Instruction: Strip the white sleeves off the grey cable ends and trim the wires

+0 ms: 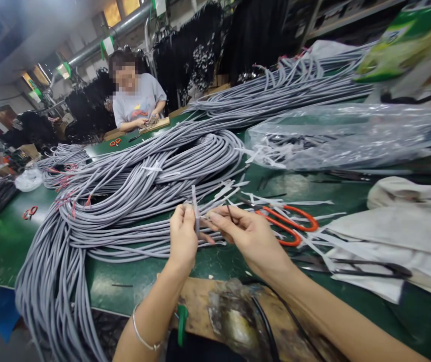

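Two pinches: my L hand (183, 235) on pale strip (194, 201), R hand (240, 226) on dark stick (230, 213). Prob fine fingertip work; next needs steadiness.

"Where can the left hand (184, 229) pass?"
"Back toward the body, over the bare green tabletop (113, 281) left of the wooden board (200, 301). Forward, heaped grey cables (200, 156) block it."
"And the right hand (251, 234)?"
"Orange-handled scissors (315, 223) crowd its right side; beyond them lies a plastic bag (351, 136)."
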A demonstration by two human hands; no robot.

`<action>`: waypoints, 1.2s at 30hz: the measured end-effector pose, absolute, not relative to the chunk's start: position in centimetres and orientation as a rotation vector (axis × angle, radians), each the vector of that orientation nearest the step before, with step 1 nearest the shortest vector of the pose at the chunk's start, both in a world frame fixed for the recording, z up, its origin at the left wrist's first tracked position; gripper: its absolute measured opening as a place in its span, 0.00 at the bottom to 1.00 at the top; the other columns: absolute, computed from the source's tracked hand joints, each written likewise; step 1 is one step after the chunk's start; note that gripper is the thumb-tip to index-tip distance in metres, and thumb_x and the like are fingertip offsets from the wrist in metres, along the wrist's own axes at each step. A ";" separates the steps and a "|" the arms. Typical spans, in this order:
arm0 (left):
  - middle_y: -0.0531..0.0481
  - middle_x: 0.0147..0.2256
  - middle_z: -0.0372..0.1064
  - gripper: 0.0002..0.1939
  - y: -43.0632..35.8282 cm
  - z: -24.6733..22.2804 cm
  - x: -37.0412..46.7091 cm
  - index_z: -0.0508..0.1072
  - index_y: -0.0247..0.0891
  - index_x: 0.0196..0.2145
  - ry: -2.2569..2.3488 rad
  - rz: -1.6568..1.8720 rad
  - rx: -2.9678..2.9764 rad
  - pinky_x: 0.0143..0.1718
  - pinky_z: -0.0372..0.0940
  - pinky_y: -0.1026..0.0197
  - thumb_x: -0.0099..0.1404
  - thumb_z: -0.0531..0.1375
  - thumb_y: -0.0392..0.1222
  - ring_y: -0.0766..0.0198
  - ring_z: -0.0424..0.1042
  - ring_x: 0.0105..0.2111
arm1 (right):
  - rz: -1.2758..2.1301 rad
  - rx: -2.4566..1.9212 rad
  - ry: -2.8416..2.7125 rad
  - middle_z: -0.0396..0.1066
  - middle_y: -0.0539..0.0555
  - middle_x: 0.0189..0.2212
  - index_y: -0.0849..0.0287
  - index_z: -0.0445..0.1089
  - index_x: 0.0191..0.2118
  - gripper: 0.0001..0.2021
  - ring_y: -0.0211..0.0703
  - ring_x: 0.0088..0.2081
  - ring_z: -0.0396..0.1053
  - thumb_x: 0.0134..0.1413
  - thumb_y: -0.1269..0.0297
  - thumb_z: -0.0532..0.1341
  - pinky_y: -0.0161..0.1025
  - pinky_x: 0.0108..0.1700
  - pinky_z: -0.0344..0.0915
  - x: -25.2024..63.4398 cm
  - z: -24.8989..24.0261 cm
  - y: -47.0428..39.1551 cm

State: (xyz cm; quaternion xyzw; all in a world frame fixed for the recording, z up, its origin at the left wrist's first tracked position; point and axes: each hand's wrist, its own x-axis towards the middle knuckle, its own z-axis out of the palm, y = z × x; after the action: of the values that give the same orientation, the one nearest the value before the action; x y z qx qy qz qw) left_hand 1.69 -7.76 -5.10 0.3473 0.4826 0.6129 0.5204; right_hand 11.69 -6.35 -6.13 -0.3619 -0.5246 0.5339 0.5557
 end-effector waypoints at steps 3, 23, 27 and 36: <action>0.55 0.24 0.61 0.12 -7.6 -4.7 1.5 0.62 0.35 0.24 1.100 1.474 0.695 0.26 0.64 0.69 0.59 0.59 0.45 0.70 0.65 0.25 | 1.400 -0.889 -1.118 0.49 0.41 0.11 0.60 0.66 0.21 0.20 0.28 0.13 0.43 0.32 0.46 0.67 0.31 0.14 0.40 11.6 -6.1 -6.0; 0.52 0.16 0.64 0.17 -8.4 -4.4 -0.5 0.78 0.33 0.23 0.962 1.395 1.568 0.17 0.54 0.67 0.53 0.65 0.53 0.72 0.57 0.16 | 1.279 -1.004 -0.998 0.47 0.41 0.12 0.58 0.62 0.21 0.22 0.27 0.14 0.42 0.28 0.45 0.67 0.31 0.16 0.38 13.6 -5.2 -4.8; 0.49 0.24 0.70 0.06 -8.8 -3.8 -1.3 0.80 0.36 0.30 0.990 1.658 1.787 0.22 0.59 0.68 0.57 0.64 0.40 0.69 0.65 0.23 | 0.880 -1.206 -1.241 0.51 0.43 0.10 0.57 0.63 0.24 0.18 0.31 0.13 0.48 0.40 0.45 0.60 0.32 0.15 0.42 14.6 -6.2 -4.1; 0.50 0.26 0.70 0.09 -9.5 -3.7 -1.4 0.78 0.37 0.35 1.165 1.867 2.196 0.27 0.65 0.69 0.58 0.61 0.28 0.69 0.68 0.26 | -0.220 -0.747 -1.764 0.71 0.53 0.21 0.59 0.68 0.26 0.11 0.39 0.24 0.68 0.57 0.72 0.54 0.35 0.28 0.63 13.7 -5.3 -7.2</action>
State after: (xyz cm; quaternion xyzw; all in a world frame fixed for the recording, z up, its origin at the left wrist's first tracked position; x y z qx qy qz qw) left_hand -1.44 -9.47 -3.75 0.7063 0.3748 0.6004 0.0163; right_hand 13.66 -7.17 -5.26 -0.3184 -0.7515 -0.0939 0.5701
